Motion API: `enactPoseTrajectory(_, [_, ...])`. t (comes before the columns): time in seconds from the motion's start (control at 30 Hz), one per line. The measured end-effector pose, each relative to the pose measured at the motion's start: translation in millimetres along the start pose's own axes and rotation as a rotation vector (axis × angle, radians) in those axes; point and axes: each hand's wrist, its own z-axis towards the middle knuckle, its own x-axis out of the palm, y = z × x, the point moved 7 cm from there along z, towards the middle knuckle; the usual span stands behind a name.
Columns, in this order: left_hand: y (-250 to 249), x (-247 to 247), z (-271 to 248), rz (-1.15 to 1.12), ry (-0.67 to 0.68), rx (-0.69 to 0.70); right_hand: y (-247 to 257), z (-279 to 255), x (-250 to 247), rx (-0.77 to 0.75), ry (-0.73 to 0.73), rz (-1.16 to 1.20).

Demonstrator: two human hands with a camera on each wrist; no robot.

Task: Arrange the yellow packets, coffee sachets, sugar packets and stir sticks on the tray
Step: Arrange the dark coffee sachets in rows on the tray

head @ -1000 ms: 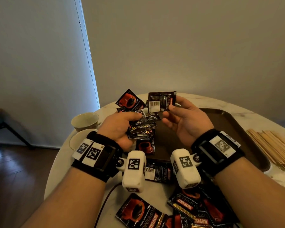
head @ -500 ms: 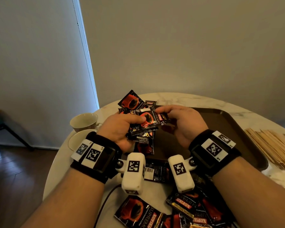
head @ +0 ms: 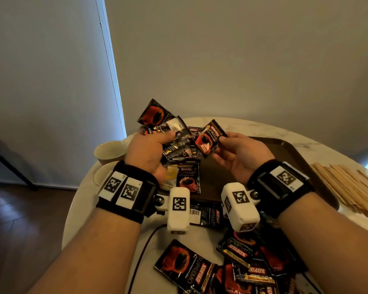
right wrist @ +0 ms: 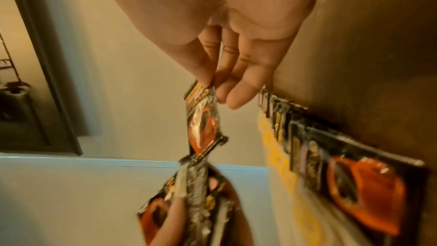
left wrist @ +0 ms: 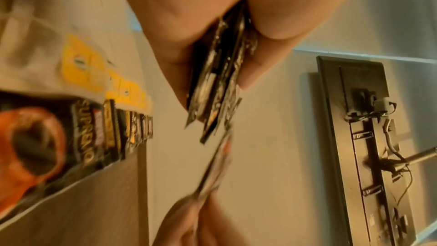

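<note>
Black-and-red coffee sachets (head: 232, 266) lie scattered on the marble table (head: 79, 209) nearest the viewer, at 6 o'clock from both wrists. Beyond them the brown tray (head: 285, 153) holds one sachet (head: 187, 177) flat beside a yellow packet (head: 170, 172), just at 5 o'clock of the left hand (head: 147, 153). That hand is closed around a fanned bundle of sachets (head: 174, 141), thumb pressed on top. At its 3 o'clock, the right hand (head: 240, 155) pinches a single sachet (head: 208, 139) by one corner between thumb and fingertips, the other fingers loose; its lower edge touches the bundle. Wooden stir sticks (head: 346, 183) lie at 3 o'clock off the tray. A cup (head: 109, 150) stands at 9 o'clock.
</note>
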Motion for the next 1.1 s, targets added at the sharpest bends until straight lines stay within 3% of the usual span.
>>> enactPoseTrajectory(0.13, [-14, -19, 9, -0.063, -0.117, 0.060, -16, -3, -4, 0.089, -0.001, -0.305])
enactPoseTrajectory(0.47, [-17, -16, 8, -0.100, -0.100, 0.099, -37, -2, 15, 0.120, 0.044, -0.717])
enactPoseTrajectory(0.67, [-16, -16, 9, -0.092, -0.097, 0.085, -36, -9, 12, 0.171, -0.007, -0.665])
enactPoseTrajectory(0.87, [-14, -15, 8, -0.088, -0.086, 0.073, -45, -30, 17, 0.333, 0.049, -0.702])
enactPoseTrajectory(1.1, [-11, -15, 7, -0.065, -0.094, 0.052, -42, -29, 13, 0.311, 0.018, -0.738])
